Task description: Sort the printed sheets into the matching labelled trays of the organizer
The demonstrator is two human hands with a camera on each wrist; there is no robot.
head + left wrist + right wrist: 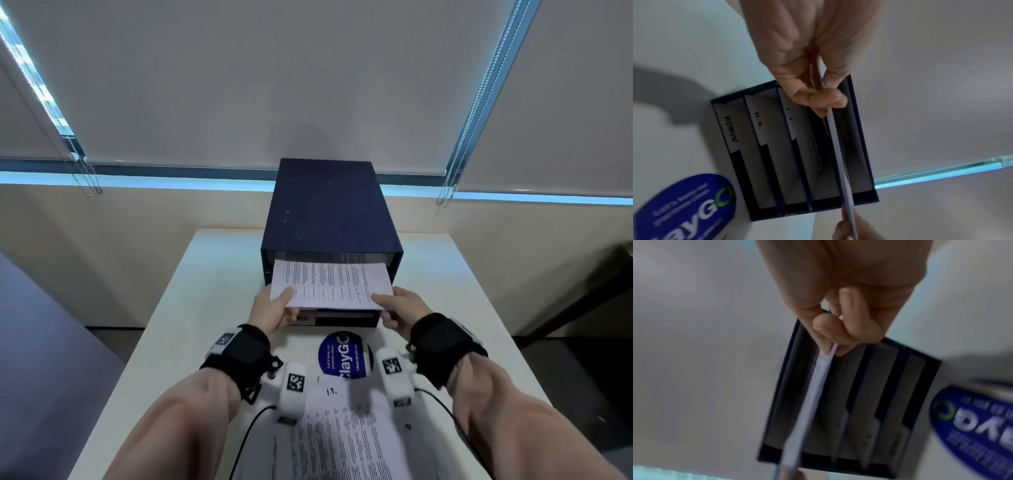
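Note:
A dark blue tray organizer stands at the far middle of the table. A thin stack of printed sheets is half inside its top slot, near edge sticking out. My left hand pinches the stack's near left corner, and my right hand pinches its near right corner. In the left wrist view the sheets' edge runs into the topmost tray, above trays labelled ADMIN, H.R. and a partly hidden third label. The right wrist view is blurred; the sheets' edge enters the organizer.
More printed sheets lie on the white table close to me, between my forearms. A round blue sticker lies in front of the organizer. Window blinds hang behind the table; floor drops away on both sides.

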